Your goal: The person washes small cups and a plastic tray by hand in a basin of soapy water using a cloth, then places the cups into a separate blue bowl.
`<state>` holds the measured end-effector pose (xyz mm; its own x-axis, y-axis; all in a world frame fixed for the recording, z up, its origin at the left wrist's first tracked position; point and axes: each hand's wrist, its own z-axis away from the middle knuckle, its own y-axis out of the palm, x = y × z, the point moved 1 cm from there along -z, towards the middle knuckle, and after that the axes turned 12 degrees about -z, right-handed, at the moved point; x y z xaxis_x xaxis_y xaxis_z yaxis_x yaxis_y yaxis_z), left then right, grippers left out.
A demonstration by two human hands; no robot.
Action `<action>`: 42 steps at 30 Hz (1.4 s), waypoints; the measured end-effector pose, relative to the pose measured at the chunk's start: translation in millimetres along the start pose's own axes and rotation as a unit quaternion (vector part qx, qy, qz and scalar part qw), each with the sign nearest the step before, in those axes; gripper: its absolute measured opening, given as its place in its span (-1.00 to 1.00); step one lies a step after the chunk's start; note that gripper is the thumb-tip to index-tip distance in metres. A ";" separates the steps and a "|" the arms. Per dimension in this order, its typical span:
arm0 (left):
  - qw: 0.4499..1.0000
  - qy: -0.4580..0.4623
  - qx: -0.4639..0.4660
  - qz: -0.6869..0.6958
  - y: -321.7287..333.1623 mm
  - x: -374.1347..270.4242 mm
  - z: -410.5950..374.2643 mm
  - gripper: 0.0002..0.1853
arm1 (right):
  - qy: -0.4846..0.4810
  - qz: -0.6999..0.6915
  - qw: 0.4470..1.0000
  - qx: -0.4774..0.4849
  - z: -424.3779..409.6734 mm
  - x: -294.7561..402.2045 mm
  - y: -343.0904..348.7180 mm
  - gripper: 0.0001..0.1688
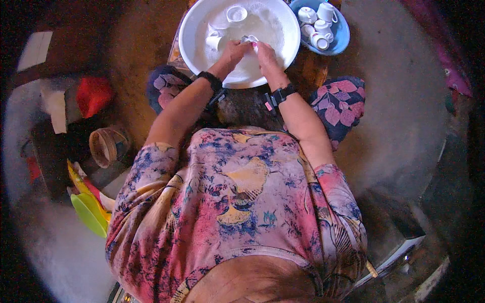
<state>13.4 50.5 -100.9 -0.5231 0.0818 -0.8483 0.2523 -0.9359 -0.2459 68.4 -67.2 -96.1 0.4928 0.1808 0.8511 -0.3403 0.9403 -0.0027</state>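
Observation:
A large white basin (188, 53) of cloudy, sudsy water stands before me. My left hand (235, 52) and my right hand (266, 56) meet over the water, near the basin's middle. Between their fingers is a small white object (250, 38) with a pink patch beside it. Fingers cover much of it, so whether it is a cup or a cloth is unclear. A white cup (214, 40) lies partly in the water to the left of my hands. Farther back a round white cup or bowl (237, 14) sits in the suds.
A blue basin (344, 39) at the right holds several white cups (322, 26). Both basins rest on a brown wooden surface (308, 70). To my left are a woven basket (104, 147), a red object (94, 96) and a green plastic item (89, 214).

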 end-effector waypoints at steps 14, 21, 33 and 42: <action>0.890 0.273 0.077 -0.358 -17.5 -62.3 81.3 -0.84 | 0.138 -0.278 0.947 0.081 18.4 41.2 -8.0 -0.42; 0.798 0.429 -0.003 -0.424 -21.3 -49.6 62.2 -0.83 | 0.138 -0.263 0.948 0.113 12.4 36.2 -1.6 -0.47; 0.978 0.172 -0.066 -0.101 26.9 -38.6 36.1 -0.84 | -0.160 -0.031 0.984 -0.074 13.6 20.3 -2.7 -0.64; 0.969 -0.083 0.009 0.232 -4.1 -19.0 9.0 -0.81 | -0.391 0.142 0.909 -0.029 31.6 22.4 13.3 -0.66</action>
<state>15.0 49.7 -79.6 -0.4799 -0.4046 -0.7784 0.4791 -0.8642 0.1538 49.6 -59.8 -60.5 -0.3366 0.1804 0.9242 -0.3099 0.9056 -0.2897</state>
